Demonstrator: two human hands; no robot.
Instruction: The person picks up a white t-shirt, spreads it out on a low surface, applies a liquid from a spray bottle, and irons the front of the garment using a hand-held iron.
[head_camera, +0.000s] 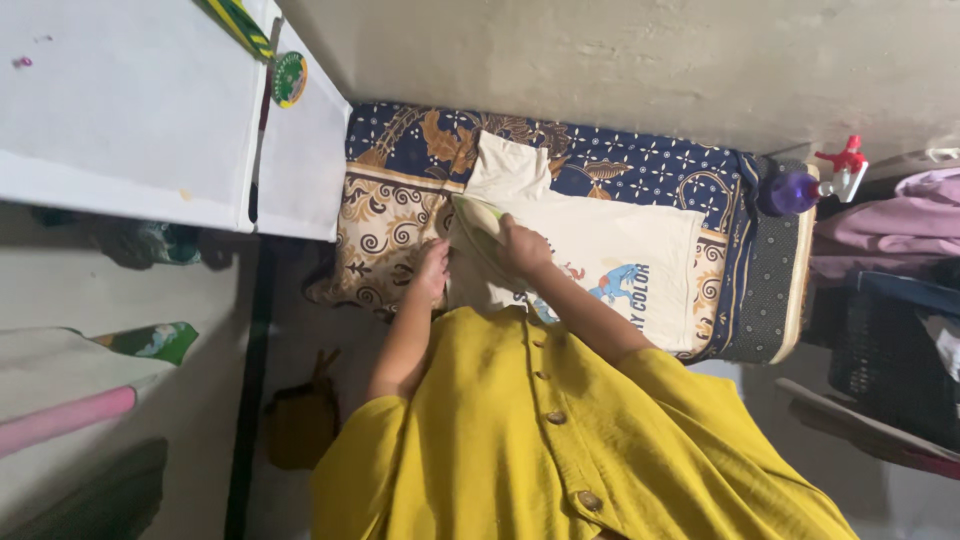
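Observation:
A cream T-shirt (620, 250) with a blue cartoon print lies flat on a padded board covered in a navy and tan batik cloth (400, 200). My right hand (522, 246) is closed on a pale green and white object (478, 216) that looks like a small iron, resting on the shirt near its sleeve. My left hand (432, 270) lies just to the left of it, fingers pressing on the shirt's edge. My yellow buttoned top fills the bottom of the view.
A purple spray bottle (795, 190) with a red trigger stands at the board's right end. Pink and lilac clothes (900, 225) are piled further right. A white cabinet (150, 110) sits at the upper left, and a bare wall runs behind the board.

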